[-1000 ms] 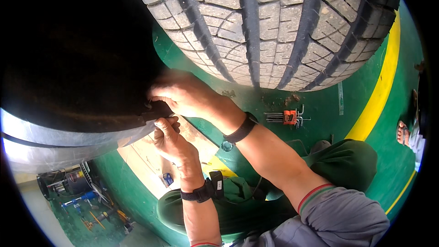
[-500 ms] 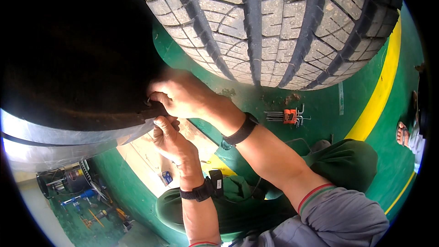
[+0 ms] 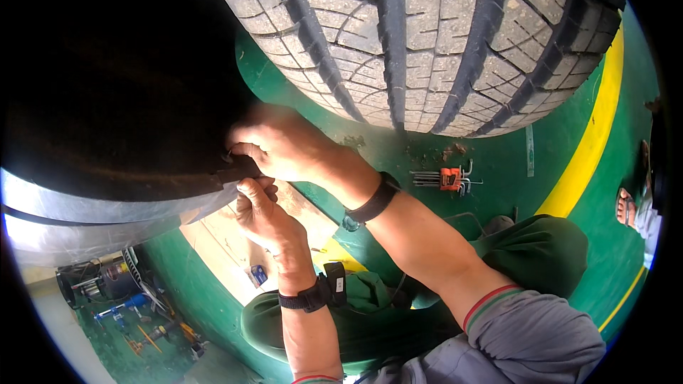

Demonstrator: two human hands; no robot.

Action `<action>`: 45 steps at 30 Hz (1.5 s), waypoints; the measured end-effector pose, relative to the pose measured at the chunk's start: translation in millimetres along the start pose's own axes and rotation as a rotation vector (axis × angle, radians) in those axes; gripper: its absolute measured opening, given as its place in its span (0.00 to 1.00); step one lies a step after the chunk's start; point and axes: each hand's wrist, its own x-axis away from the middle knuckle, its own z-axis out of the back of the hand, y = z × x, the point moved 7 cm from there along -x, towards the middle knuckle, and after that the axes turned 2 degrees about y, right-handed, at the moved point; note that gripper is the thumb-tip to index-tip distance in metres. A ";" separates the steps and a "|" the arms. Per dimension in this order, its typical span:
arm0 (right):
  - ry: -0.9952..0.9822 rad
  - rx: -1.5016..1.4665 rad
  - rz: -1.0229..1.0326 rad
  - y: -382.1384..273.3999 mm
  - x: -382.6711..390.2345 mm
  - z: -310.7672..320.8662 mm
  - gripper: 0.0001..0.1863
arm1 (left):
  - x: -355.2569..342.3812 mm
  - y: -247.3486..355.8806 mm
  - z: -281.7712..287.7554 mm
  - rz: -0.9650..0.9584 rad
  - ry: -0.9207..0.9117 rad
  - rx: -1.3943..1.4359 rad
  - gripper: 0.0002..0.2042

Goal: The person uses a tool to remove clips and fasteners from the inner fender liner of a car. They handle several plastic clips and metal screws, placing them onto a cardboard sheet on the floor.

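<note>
Right hand (image 3: 284,146): raised, fingers curled in a pinch, wrist bent. Left hand (image 3: 265,215): just below it, fingers pointing up, nearly touching.

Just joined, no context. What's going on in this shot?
A person crouches beside a car, both hands at the lower lip of the dark wheel arch. The right hand pinches the edge of the arch; the left hand sits just below it, fingers up against the same edge. What the fingers grip is too small to tell. The tyre fills the top of the view. A folding hex key set lies untouched on the green floor under the tyre.
</note>
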 end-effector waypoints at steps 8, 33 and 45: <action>-0.137 0.078 -0.126 -1.9 -4.3 -4.6 0.05 | 0.9 0.9 0.1 -0.009 0.014 -0.014 0.24; -0.742 -0.188 -0.298 -31.7 22.5 15.7 0.39 | 2.6 -6.5 -7.3 0.134 -0.168 0.245 0.18; -0.600 -0.155 -0.267 -28.9 -2.7 19.5 0.26 | 4.7 10.4 -7.7 0.023 0.010 0.152 0.18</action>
